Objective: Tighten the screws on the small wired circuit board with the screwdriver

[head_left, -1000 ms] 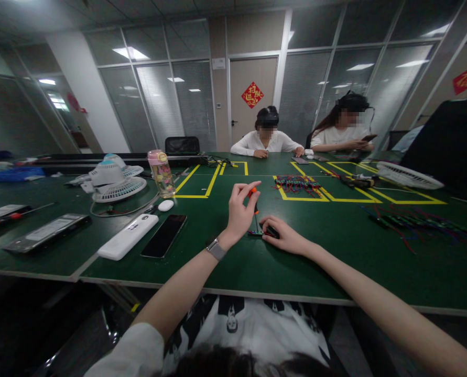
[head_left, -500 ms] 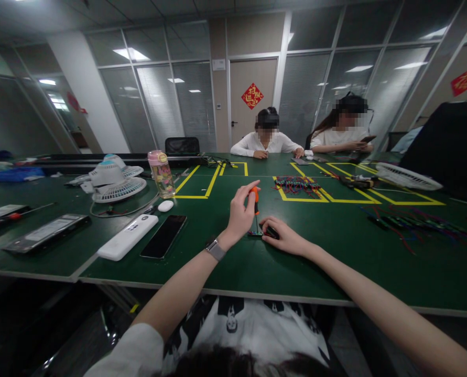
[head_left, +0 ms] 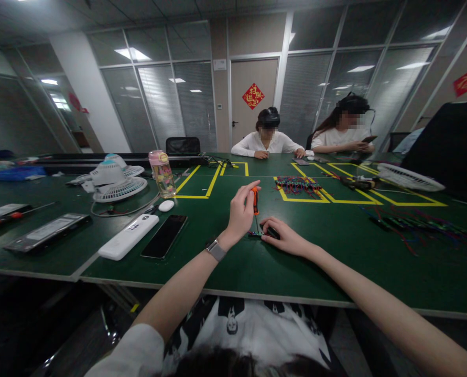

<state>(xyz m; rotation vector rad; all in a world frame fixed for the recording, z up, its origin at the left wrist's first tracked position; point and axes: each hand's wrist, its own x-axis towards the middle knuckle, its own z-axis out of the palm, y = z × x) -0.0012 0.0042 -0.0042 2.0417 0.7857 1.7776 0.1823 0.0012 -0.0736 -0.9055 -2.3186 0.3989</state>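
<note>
My left hand (head_left: 240,213) is closed around the orange handle of a small screwdriver (head_left: 255,201), which stands upright with its tip on a small dark part (head_left: 258,233) on the green table (head_left: 257,267). My right hand (head_left: 283,235) lies just right of it, fingers curled over that dark part and pressing it to the table. A watch is on my left wrist.
A black phone (head_left: 164,235), a white power bank (head_left: 128,236), a white mouse-like object (head_left: 165,206), a pink bottle (head_left: 161,173) and a fan (head_left: 117,184) lie left. Bundles of coloured wires (head_left: 298,185) lie ahead and right. Two people sit at the far side.
My left fingers shifted slightly on the screwdriver handle, which now shows more between them. My right hand has stayed on the dark part.
</note>
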